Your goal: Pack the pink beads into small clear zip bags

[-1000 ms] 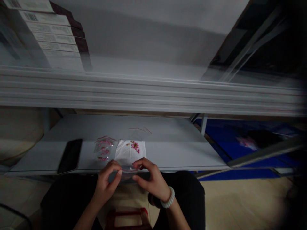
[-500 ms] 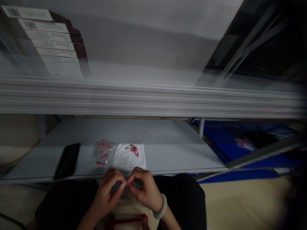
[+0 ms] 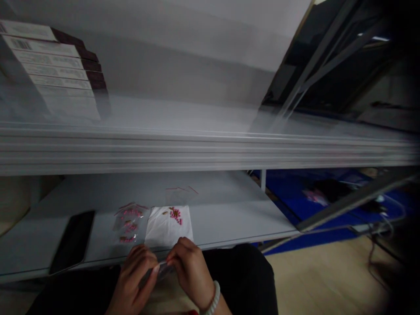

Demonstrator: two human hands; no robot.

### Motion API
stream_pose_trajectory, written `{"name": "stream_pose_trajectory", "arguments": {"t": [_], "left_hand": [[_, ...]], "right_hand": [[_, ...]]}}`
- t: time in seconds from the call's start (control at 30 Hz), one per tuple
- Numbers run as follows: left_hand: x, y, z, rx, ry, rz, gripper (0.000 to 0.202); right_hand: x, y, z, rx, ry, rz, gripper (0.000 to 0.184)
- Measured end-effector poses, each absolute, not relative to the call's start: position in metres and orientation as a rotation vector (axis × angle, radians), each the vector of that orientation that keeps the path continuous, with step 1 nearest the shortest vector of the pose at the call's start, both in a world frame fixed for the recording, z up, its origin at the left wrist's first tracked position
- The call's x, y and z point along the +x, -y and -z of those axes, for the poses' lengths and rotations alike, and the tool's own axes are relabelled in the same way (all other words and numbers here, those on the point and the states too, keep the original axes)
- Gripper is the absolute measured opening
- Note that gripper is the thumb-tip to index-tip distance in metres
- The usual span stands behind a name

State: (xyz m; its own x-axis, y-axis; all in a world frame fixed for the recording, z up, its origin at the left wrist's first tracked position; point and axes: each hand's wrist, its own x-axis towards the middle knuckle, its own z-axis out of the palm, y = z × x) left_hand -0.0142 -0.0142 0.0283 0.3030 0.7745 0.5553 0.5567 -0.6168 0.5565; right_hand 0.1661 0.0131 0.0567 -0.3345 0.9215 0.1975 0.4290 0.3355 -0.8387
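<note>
Fingertips that all but met half a second ago now stand slightly apart, and the whole scene sits lower and farther left in the view. Between the left hand (image 3: 133,280) and the right hand (image 3: 193,272) a small clear plastic bag (image 3: 165,269) is stretched, pinched at its edge by thumb and forefinger on either side. It is held just off the near edge of the grey lower shelf (image 3: 226,218), above the person's lap; its contents are too blurred to tell. A pale beaded bracelet (image 3: 214,299) circles the right wrist.

Just beyond the fingers, a square white paper sheet (image 3: 164,229) lies on the shelf, bearing a cluster of round pink pills (image 3: 179,218) and, beside it, a brownish oblong capsule (image 3: 165,213). Left of the sheet, overlapping clear zip bags with pink pills inside (image 3: 130,227) lie in a column; behind it are flat clear bags with red-lined tops (image 3: 179,196). Farther left rests a black rectangular phone (image 3: 72,240).
</note>
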Motion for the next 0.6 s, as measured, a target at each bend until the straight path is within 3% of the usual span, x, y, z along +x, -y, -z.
{"name": "stream_pose_trajectory", "arguments": {"t": [0.1, 0.23, 0.47, 0.6], "left_hand": [[-0.02, 0.013, -0.032, 2.31, -1.212, -1.192, 0.015], [-0.025, 0.012, -0.036, 2.293, -1.226, -1.185, 0.014], [-0.027, 0.006, -0.025, 2.164, -1.383, -1.258, 0.011], [-0.049, -0.005, -0.001, 2.0, -1.693, -1.376, 0.024]], "right_hand": [[0.17, -0.016, -0.055, -1.118, 1.806, -0.994, 0.018], [0.174, -0.018, -0.053, -1.081, 1.738, -1.046, 0.025], [0.185, -0.038, -0.051, -1.072, 1.612, -0.773, 0.017], [0.215, -0.108, -0.034, -1.239, 1.335, -0.778, 0.018]]}}
